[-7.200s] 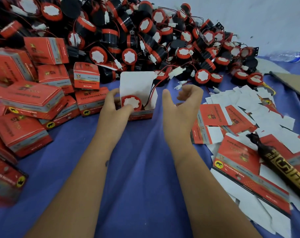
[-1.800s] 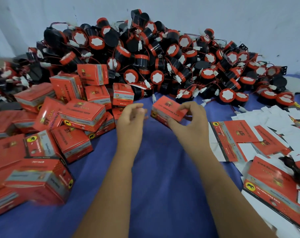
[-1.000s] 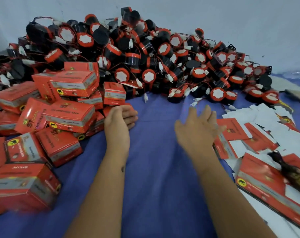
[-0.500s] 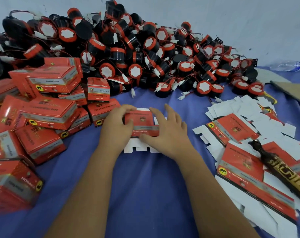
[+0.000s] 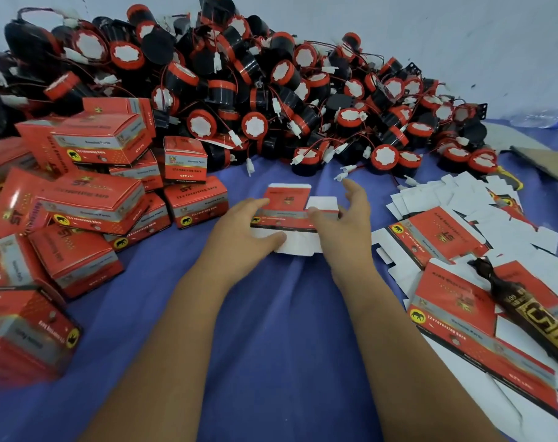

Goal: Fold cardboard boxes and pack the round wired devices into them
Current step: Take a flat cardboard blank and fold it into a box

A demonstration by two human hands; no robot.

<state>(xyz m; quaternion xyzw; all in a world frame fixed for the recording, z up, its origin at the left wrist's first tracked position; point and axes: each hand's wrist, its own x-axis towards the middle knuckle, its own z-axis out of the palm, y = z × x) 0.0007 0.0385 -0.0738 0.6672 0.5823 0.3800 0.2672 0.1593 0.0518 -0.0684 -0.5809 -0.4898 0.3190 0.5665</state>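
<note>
A flat red and white cardboard box blank (image 5: 287,205) lies on the blue cloth (image 5: 271,330) in the middle, its white flaps spread. My left hand (image 5: 239,231) grips its left edge, thumb along the near side. My right hand (image 5: 344,224) pinches its right side with thumb and forefinger, the other fingers lifted. A big heap of round black and red wired devices (image 5: 255,90) with white plugs fills the back. Closed red boxes (image 5: 92,202) are piled on the left.
Unfolded flat box blanks (image 5: 456,250) lie scattered on the right. A dark brown and gold tube (image 5: 526,307) rests on them. A plastic bottle (image 5: 539,118) and a brown cardboard sheet (image 5: 545,161) lie at the far right by the white wall.
Both hands have shifted on the flat blank. The right hand has moved from lying over it to pinching its right side, and the far white flap now shows.
</note>
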